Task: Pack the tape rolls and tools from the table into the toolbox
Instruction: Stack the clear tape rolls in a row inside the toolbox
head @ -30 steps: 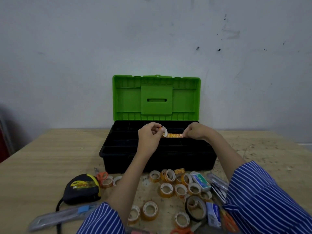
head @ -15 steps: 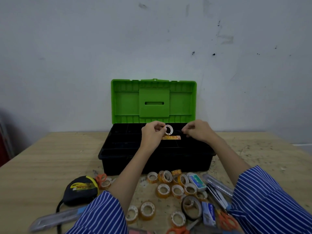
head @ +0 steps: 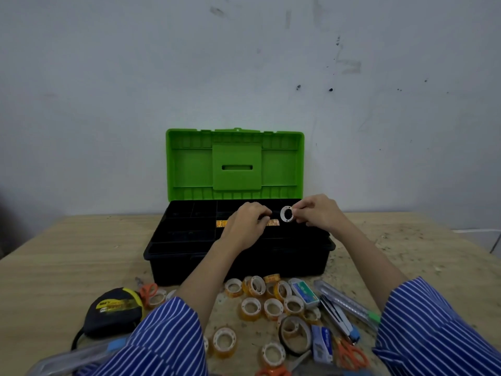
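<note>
The black toolbox [head: 189, 263] stands open at the table's middle, its green lid [head: 189, 169] upright. My right hand [head: 318, 217] pinches a small white tape roll [head: 286, 213] above the box's right half. My left hand [head: 246, 227] hovers just left of that roll with curled fingers; whether it holds anything is unclear. An orange patterned strip [head: 274, 222] lies in the box tray, partly behind my left hand. Several small tape rolls [head: 250, 308] lie on the table in front of the box.
A black-and-yellow tape measure [head: 113, 313] sits front left, orange scissors [head: 149, 291] beside it. Front right hold a large dark tape ring [head: 295, 332], staple boxes [head: 305, 294], a utility knife [head: 344, 302] and more orange scissors [head: 352, 354]. A grey cutter [head: 67, 359] lies at the bottom left.
The white roll has passed from my left hand's fingers to my right hand and moved right. The orange strip now lies in the tray.
</note>
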